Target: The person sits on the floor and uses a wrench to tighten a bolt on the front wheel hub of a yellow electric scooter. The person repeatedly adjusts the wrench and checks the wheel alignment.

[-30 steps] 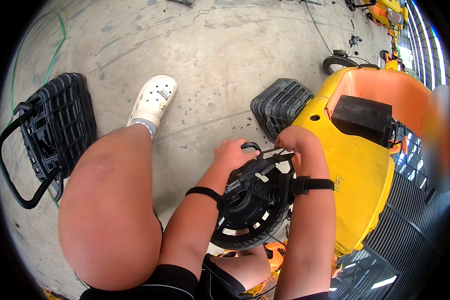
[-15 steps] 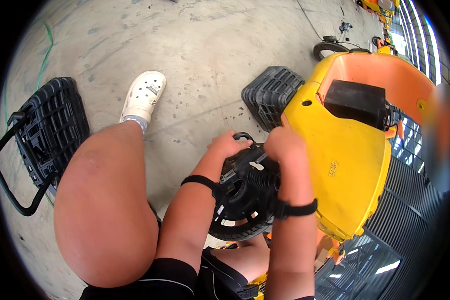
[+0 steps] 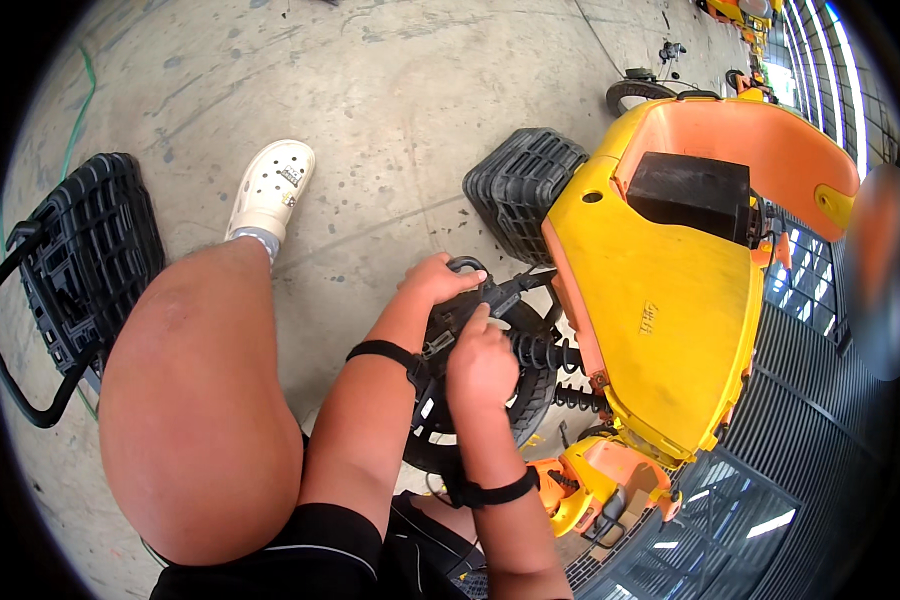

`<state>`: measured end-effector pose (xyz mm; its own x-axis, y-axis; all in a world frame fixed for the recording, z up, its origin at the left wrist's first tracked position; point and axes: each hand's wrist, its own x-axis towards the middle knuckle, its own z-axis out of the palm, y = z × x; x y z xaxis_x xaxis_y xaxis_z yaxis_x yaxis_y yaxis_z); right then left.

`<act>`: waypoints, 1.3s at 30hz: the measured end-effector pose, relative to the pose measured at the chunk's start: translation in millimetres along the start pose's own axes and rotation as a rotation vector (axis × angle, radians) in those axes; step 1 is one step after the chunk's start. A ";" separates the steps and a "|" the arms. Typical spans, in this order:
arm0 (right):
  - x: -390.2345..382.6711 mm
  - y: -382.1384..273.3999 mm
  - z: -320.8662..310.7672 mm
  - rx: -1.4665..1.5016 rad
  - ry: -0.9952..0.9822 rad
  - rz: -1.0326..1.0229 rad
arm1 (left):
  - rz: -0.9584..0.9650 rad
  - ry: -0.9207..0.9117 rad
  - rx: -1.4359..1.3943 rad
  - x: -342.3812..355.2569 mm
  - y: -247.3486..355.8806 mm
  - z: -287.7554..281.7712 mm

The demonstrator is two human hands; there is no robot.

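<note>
A black wheel [image 3: 538, 400] with a rubber tyre stands between my arms, on the left side of a yellow and orange vehicle body [image 3: 660, 310]. Black coil springs [image 3: 545, 352] link the wheel's mount to that body. My left hand [image 3: 436, 279] is closed at a curved black bar [image 3: 467, 264] at the top of the mount, thumb lying along it. Over the wheel's middle, my right hand [image 3: 482, 368] has its fingers curled and the index finger pointed at the black mount. Whatever it may hold is hidden. Black straps circle both forearms.
A black plastic crate [image 3: 525, 190] sits on the concrete beyond the wheel. Another black slatted piece with a tubular handle [image 3: 90, 260] lies at the left. A black box [image 3: 688, 195] rests in the orange body. Behind is another yellow-orange vehicle [image 3: 590, 480]; a loose tyre [image 3: 635, 95] lies far off.
My right hand has moved left and down, from beside the yellow body to over the wheel's middle, uncovering the springs. My left hand stays at the curved bar. The view has shifted slightly.
</note>
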<state>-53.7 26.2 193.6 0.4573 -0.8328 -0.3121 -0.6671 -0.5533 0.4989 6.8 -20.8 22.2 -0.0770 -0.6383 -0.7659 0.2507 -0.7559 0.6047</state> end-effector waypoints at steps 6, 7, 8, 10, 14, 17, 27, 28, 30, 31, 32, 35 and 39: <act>53.9 38.9 -38.5 0.128 -0.055 -0.093 | -0.041 0.005 0.021 -4.1 9.2 -6.8; 56.6 43.3 -41.4 0.181 -0.020 -0.131 | -0.039 -0.004 0.027 -3.9 11.0 -6.2; 56.3 42.4 -42.7 0.169 -0.046 -0.133 | -0.036 -0.013 0.033 -4.0 12.2 -4.9; 49.3 38.1 -43.5 0.151 -0.101 -0.140 | -0.041 -0.019 0.038 -4.1 7.8 -6.4; 14.1 26.1 -18.1 0.042 0.106 -0.233 | -0.041 -0.011 0.012 3.1 5.0 -2.5; 17.9 32.6 -15.0 0.123 0.133 -0.191 | -0.030 -0.016 -0.018 5.5 6.2 -1.9; 110.8 66.2 -57.6 0.267 -0.147 -0.214 | 0.043 0.047 -0.117 -5.9 -0.7 2.2; 119.0 65.5 -57.7 0.246 -0.182 -0.193 | 0.042 0.049 -0.123 -6.2 1.3 3.0; 136.1 60.3 -53.4 0.207 -0.257 -0.160 | 0.026 0.057 -0.127 -6.6 0.1 4.0; 146.4 59.0 -50.2 0.192 -0.294 -0.138 | 0.025 0.051 -0.134 -7.8 -1.0 2.2; 155.7 57.5 -48.5 0.177 -0.331 -0.115 | 0.023 0.046 -0.141 -9.3 -2.2 0.5; 176.8 59.1 -56.6 0.207 -0.468 -0.117 | 0.026 0.020 -0.150 -12.6 -0.3 -0.6; 193.9 71.2 -47.9 0.229 -0.524 -0.153 | 0.020 -0.038 -0.161 -12.5 1.3 -0.4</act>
<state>15.6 -173.6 207.3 0.2459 -0.6101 -0.7532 -0.7531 -0.6095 0.2478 8.5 -13.8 32.5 -0.1067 -0.6602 -0.7435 0.4036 -0.7121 0.5745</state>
